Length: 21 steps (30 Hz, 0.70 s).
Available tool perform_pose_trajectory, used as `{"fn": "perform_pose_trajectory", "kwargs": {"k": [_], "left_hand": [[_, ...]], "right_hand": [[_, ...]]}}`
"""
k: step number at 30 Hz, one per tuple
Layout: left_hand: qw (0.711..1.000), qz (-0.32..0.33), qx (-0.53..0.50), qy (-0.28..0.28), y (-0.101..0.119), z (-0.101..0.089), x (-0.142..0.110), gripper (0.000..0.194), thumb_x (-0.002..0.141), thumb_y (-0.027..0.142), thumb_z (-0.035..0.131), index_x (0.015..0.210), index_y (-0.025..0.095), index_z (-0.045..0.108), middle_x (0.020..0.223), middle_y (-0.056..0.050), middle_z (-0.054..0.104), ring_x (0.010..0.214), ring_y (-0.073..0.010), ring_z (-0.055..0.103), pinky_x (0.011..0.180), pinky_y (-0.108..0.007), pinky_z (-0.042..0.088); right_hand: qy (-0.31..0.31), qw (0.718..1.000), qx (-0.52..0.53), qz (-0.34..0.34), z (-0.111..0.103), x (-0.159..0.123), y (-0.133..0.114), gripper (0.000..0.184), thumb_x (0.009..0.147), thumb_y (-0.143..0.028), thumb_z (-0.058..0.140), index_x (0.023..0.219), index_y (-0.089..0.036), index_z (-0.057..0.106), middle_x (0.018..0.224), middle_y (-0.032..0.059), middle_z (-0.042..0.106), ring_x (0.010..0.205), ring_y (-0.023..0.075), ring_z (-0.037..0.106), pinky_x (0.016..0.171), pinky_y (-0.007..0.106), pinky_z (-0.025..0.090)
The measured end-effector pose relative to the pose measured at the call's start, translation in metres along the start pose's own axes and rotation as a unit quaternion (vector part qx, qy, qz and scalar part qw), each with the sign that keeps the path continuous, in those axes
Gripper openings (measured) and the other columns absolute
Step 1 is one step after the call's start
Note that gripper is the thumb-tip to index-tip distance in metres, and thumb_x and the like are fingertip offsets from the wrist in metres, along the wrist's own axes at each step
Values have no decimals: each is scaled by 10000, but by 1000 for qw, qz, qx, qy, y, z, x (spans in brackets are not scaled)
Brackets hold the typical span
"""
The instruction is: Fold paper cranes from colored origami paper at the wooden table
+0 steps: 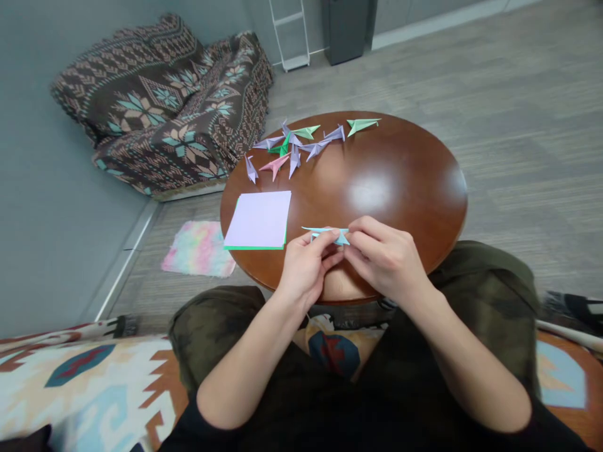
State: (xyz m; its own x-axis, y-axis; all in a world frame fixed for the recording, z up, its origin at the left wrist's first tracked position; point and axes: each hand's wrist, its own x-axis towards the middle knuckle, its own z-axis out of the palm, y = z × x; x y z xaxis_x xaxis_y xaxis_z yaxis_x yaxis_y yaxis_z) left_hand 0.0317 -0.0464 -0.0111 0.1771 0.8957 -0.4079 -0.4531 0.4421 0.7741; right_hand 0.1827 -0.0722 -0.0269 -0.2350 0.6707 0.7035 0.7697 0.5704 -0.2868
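A light blue folded origami figure (341,238) is pinched between my two hands, above the near edge of the round brown table (400,169). My left hand (306,263) grips its left part, thumb on top and fingers beneath. With thumb and fingertips my right hand (386,251) pinches its right end. A thin pointed strip of the paper sticks out to the left past my left thumb. Much of the figure is covered by my fingers. To the left of my hands lies a stack of square paper (259,218), lilac on top with green showing below.
Several folded paper figures in lilac, green and pink (294,160) stand at the table's far left, with a pale green one (362,125) farther right. Beyond are a patterned covered sofa (188,113), a pastel rug (198,248) and a dark cabinet (347,31).
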Motion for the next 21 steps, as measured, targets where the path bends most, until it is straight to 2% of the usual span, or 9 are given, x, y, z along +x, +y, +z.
{"fn": "perform_pose_trajectory", "kwargs": {"k": [3,5,7,10,13,16,18,21], "left_hand": [[999,19,2,-39,2,0,1,194,698,225,918,777,138,763,802,-9,752,753,-104,700,743,-225,593],[994,70,18,-78,3,-2,3,182,723,259,917,804,153,792,855,-19,759,796,-117,699,777,-240,587],[983,142,49,-102,2,-4,7,157,750,280,908,829,179,817,937,-26,759,848,-126,693,797,-244,573],[955,243,117,-121,1,-10,14,92,784,261,891,849,221,840,1044,-35,752,1010,-159,693,926,-270,543],[927,305,166,-144,1,-14,19,77,817,233,868,889,254,851,1090,-41,751,1118,-177,677,1057,-304,486],[915,318,179,-170,4,-16,20,86,814,231,870,890,267,852,1071,-43,752,1087,-185,684,1030,-318,503],[910,322,190,-179,7,-16,19,67,801,249,880,860,258,849,1026,-51,754,1036,-197,694,981,-329,528],[903,329,207,-182,11,-15,18,99,774,284,902,796,225,826,954,-61,753,983,-213,707,951,-350,545]], "right_hand": [[34,997,59,32,-4,0,1,180,985,-117,595,868,-170,720,926,82,743,743,167,677,613,277,495],[87,979,159,98,-7,1,1,139,977,-154,638,890,-190,741,896,61,730,697,151,661,580,270,501],[119,933,276,199,-9,2,1,90,965,-215,687,902,-207,751,834,32,705,598,127,622,498,256,478],[82,845,430,306,-10,2,0,75,921,-285,764,941,-213,754,698,-15,665,456,99,553,402,234,439],[45,772,543,328,-8,2,-2,121,866,-277,829,931,-206,757,608,-46,625,424,85,541,382,203,433],[34,707,619,339,-7,1,1,132,839,-247,854,939,-211,775,665,-38,650,453,71,553,385,176,440],[19,679,640,359,-8,1,3,131,823,-256,867,915,-209,786,671,-31,655,459,68,549,381,169,445],[-10,668,638,383,-10,2,7,141,786,-268,892,858,-194,797,700,-9,670,461,65,533,363,169,433]]}}
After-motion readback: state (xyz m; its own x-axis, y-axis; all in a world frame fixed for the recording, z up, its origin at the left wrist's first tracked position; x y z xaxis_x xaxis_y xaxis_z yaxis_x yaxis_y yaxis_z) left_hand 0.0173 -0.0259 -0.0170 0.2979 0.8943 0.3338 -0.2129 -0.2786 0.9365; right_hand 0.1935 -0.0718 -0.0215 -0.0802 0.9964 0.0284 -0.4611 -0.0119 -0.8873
